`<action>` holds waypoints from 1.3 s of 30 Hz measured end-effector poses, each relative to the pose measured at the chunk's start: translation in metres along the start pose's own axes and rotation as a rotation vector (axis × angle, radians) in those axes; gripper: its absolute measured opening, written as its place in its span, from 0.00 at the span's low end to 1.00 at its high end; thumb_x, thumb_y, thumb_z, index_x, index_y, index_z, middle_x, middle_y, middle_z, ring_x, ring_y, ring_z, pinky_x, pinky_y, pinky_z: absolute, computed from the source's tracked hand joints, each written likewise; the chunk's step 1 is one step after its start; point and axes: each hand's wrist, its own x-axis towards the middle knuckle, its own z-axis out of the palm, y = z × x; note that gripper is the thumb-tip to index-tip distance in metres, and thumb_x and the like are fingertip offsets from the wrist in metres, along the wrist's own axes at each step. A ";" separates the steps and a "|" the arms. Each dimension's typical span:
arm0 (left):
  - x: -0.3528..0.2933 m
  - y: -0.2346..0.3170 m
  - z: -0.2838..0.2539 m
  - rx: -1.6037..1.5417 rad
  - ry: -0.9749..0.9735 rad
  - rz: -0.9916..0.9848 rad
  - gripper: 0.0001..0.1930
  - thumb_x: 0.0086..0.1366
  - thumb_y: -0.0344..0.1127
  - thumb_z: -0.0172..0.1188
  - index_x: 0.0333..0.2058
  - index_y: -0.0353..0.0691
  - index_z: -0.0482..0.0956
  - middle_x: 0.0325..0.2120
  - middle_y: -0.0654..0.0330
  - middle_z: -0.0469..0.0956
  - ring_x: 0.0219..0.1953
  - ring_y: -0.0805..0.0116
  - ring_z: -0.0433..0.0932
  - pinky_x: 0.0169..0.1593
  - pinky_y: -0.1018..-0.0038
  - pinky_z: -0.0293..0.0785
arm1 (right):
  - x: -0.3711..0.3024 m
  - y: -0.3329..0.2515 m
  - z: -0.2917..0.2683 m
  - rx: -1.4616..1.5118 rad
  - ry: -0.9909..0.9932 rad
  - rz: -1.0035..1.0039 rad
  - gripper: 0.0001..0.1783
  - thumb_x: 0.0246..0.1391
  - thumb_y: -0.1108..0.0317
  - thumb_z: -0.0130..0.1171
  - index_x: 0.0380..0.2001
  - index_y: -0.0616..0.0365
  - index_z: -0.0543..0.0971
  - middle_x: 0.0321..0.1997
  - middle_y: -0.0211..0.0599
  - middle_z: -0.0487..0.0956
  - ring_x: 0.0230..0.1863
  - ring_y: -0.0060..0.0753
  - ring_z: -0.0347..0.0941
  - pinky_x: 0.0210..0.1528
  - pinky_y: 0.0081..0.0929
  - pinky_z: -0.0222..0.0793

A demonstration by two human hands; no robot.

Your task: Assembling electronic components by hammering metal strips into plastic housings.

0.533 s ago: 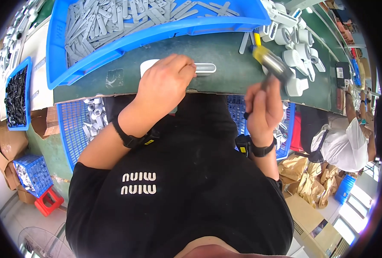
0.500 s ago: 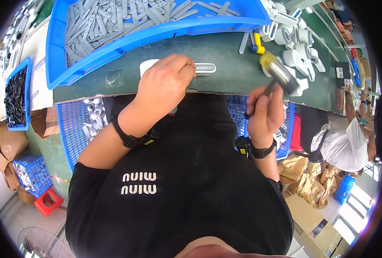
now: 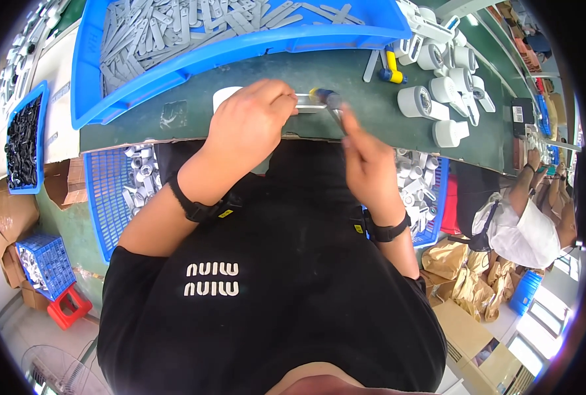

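Note:
On the green bench, a white plastic part point(image 3: 225, 100) with a rounded end and a slotted handle lies crosswise in front of me. My left hand point(image 3: 256, 115) is closed over its middle, fingers pinched together on the handle; what the fingertips grip there is hidden. My right hand point(image 3: 370, 158) is closed round the shaft of a small mallet point(image 3: 329, 99). The mallet's yellow-and-dark head is at the handle's right end, just beside my left fingers. Whether it touches the part I cannot tell.
A blue tray point(image 3: 240, 60) of grey flat strips stands along the far side. To the right lie a yellow-and-black tool point(image 3: 391, 74) and several white round-headed parts point(image 3: 413, 102). Blue crates point(image 3: 105, 210) hold white parts below the bench edge. Small black pieces fill a blue tray point(image 3: 44, 141) at left.
My right hand has swung the mallet left and inward, from over the white parts at right to the handle's end. My left hand stays nearly in place on the part.

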 end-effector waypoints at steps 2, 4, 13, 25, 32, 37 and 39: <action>0.004 0.004 -0.005 -0.029 -0.018 -0.023 0.04 0.62 0.25 0.71 0.36 0.35 0.85 0.41 0.59 0.86 0.41 0.54 0.86 0.42 0.62 0.84 | -0.006 -0.002 -0.007 0.017 -0.058 0.063 0.31 0.69 0.82 0.57 0.74 0.58 0.74 0.34 0.44 0.87 0.27 0.26 0.76 0.35 0.30 0.76; 0.009 0.009 -0.012 -0.055 -0.035 -0.044 0.05 0.63 0.25 0.70 0.37 0.35 0.85 0.42 0.58 0.86 0.42 0.52 0.86 0.43 0.61 0.83 | -0.015 -0.001 -0.008 0.177 0.198 0.068 0.30 0.71 0.80 0.57 0.74 0.59 0.73 0.32 0.40 0.85 0.26 0.26 0.74 0.33 0.31 0.75; 0.017 0.003 -0.024 -0.078 -0.272 0.352 0.14 0.59 0.26 0.67 0.45 0.39 0.88 0.48 0.56 0.84 0.57 0.52 0.81 0.71 0.49 0.72 | -0.027 -0.003 -0.002 0.662 0.333 0.317 0.28 0.77 0.75 0.54 0.77 0.61 0.70 0.31 0.29 0.81 0.27 0.13 0.69 0.30 0.16 0.65; -0.021 -0.019 -0.004 -0.238 0.122 -0.139 0.19 0.67 0.26 0.71 0.56 0.35 0.82 0.48 0.47 0.86 0.51 0.42 0.85 0.55 0.58 0.82 | -0.004 -0.015 0.001 0.516 0.160 -0.061 0.26 0.71 0.80 0.56 0.71 0.65 0.76 0.31 0.38 0.84 0.27 0.27 0.79 0.34 0.25 0.75; -0.026 -0.016 0.001 -0.325 0.188 -0.202 0.22 0.65 0.28 0.72 0.57 0.36 0.80 0.45 0.47 0.86 0.48 0.41 0.84 0.52 0.54 0.81 | 0.011 -0.034 0.001 0.303 0.211 -0.112 0.19 0.70 0.80 0.56 0.61 0.66 0.82 0.31 0.39 0.84 0.24 0.32 0.78 0.31 0.29 0.75; -0.027 -0.018 0.003 -0.369 0.219 -0.247 0.22 0.63 0.27 0.74 0.56 0.36 0.82 0.44 0.48 0.86 0.46 0.44 0.85 0.50 0.55 0.82 | 0.022 -0.042 0.013 0.130 -0.071 0.128 0.26 0.68 0.80 0.60 0.68 0.59 0.80 0.34 0.46 0.86 0.27 0.32 0.81 0.36 0.30 0.77; -0.026 -0.024 0.007 -0.325 0.208 -0.162 0.19 0.63 0.27 0.74 0.53 0.35 0.84 0.43 0.50 0.86 0.45 0.47 0.85 0.48 0.58 0.82 | 0.013 -0.030 0.017 0.270 0.195 -0.049 0.25 0.70 0.81 0.58 0.68 0.64 0.78 0.34 0.42 0.86 0.26 0.26 0.79 0.31 0.28 0.76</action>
